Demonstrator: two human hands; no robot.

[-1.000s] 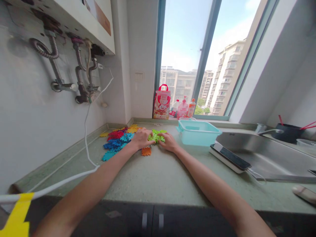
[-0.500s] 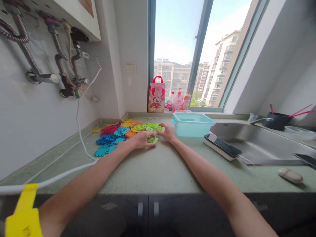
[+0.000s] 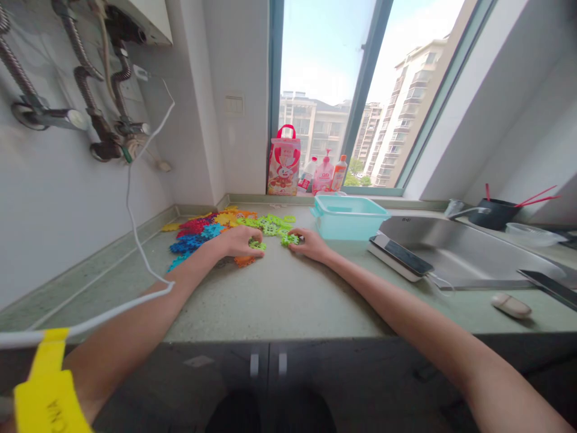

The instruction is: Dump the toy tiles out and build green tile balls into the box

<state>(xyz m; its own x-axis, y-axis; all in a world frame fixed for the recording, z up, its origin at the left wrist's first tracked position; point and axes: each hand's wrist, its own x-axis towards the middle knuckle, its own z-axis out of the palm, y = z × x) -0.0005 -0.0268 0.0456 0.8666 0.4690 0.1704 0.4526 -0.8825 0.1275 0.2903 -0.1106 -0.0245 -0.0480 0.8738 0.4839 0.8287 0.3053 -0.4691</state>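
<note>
My left hand (image 3: 238,242) is curled around a light-green, gear-shaped plastic piece (image 3: 258,245), with an orange piece (image 3: 246,261) on the counter just below it. To the right, my right hand (image 3: 311,245) pinches more light-green gear-shaped plastic (image 3: 289,240); whether that is one piece or several I cannot tell. Between and behind the hands lie several loose light-green pieces (image 3: 271,225). Left of them spreads a pile of similar pieces, with red (image 3: 195,227), blue (image 3: 184,244) and yellow (image 3: 228,216) ones, partly hidden behind my left hand and forearm.
A turquoise plastic tub (image 3: 351,224) stands at the back, beside the steel sink (image 3: 424,252). A phone-like dark device (image 3: 401,255) leans at the sink's edge. A computer mouse (image 3: 511,305) lies at right. A white cable (image 3: 148,264) crosses my left forearm.
My hands have moved apart, the left one leftward, each with light-green plastic at its fingers. An orange piece now shows below my left hand. The view has shifted slightly.
</note>
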